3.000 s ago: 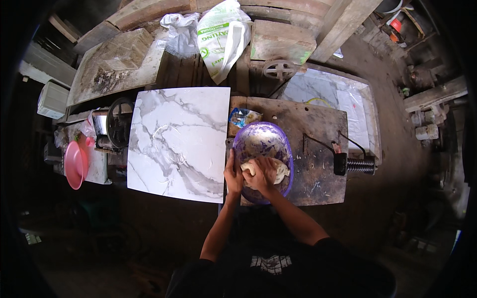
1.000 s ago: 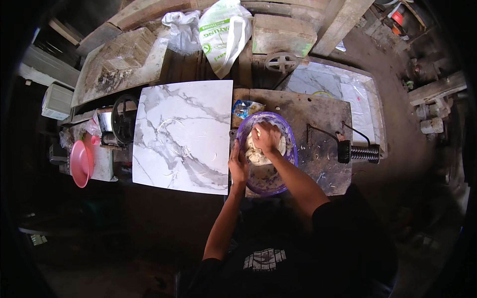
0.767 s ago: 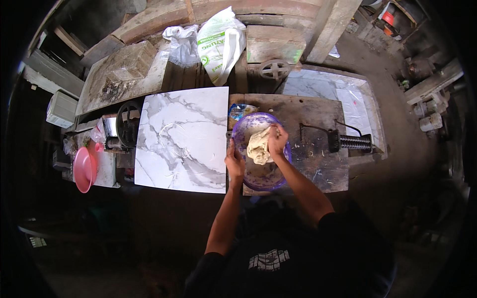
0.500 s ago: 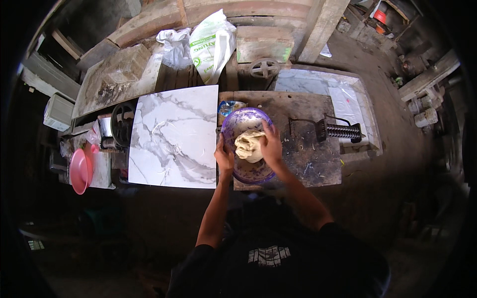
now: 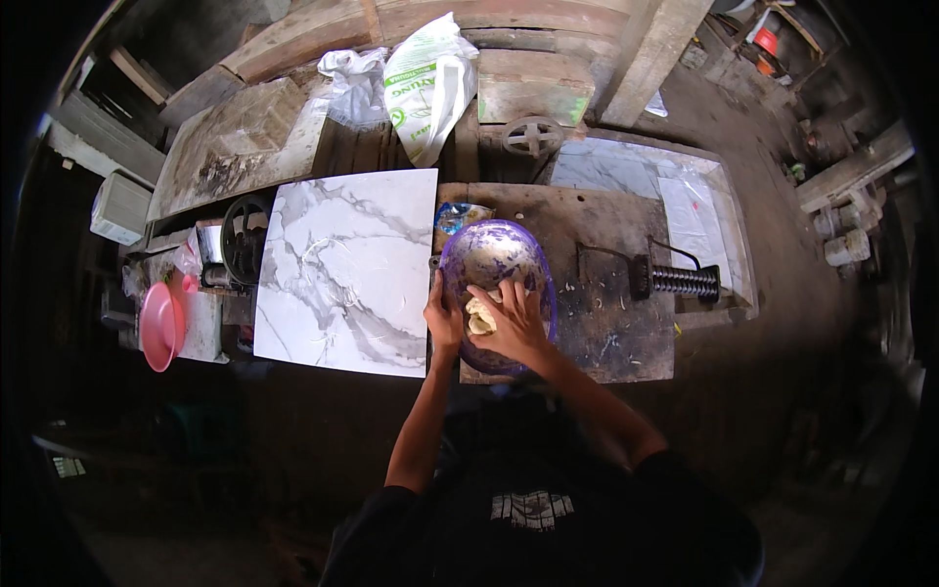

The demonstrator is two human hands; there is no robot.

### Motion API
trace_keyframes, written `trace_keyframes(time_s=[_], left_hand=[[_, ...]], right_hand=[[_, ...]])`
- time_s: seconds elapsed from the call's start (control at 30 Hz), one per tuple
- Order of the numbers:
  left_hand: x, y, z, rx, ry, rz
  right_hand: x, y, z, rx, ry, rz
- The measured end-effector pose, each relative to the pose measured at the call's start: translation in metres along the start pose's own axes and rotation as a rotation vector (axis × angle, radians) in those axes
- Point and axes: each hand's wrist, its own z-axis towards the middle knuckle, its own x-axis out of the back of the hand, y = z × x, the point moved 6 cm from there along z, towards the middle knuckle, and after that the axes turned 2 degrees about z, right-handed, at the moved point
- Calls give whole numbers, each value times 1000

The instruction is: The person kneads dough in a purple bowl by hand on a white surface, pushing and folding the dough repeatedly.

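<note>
A purple basin point(image 5: 501, 252), its inner wall smeared with pale flour or dough, stands on the dark wooden table in front of me. Its left rim is gripped by my left hand point(image 5: 444, 319), thumb upward along the edge. Inside, a lump of cream-coloured dough point(image 5: 478, 315) lies under my right hand point(image 5: 514, 327), whose fingers curl over it and press it; much of the lump is hidden by that hand. Just left of the basin is a white marble-patterned board point(image 5: 342, 274).
To the right on the table lies a metal roller with ridges and a handle point(image 5: 685, 282). Behind the basin sits a small blue packet point(image 5: 460, 215). A pink basin point(image 5: 162, 326) is at far left, near a black handwheel point(image 5: 245, 240). White sacks point(image 5: 430, 93) stand at the back.
My right hand has moved down and left over the dough, turning from holding its side to pressing on top. The basin has tilted or shifted slightly; my left hand stays at its rim.
</note>
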Motion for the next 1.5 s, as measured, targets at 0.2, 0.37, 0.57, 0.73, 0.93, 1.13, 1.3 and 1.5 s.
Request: trace_keyframes(time_s=[0.2,0.37,0.57,0.73,0.93,1.13,1.3,1.5], left_hand=[[2,10,-20,44,-21,-57],[3,6,-49,95,-8,-46],[3,22,-69,190,-70,-39],[1,21,-60,68,-63,3],[-10,12,-22,7,-20,-49],[-6,9,-2,80,-37,-43],[-5,10,2,-159,26,-21],[-1,6,2,-69,-13,-60]], right_hand=[[-5,0,-11,134,261,-27],[0,9,0,-64,201,99],[-14,18,7,-121,346,96],[-19,26,38,-141,377,129],[-8,37,44,-52,559,290],[40,24,-10,62,486,370],[33,11,-27,-128,171,160],[22,1,-29,-79,260,-14]])
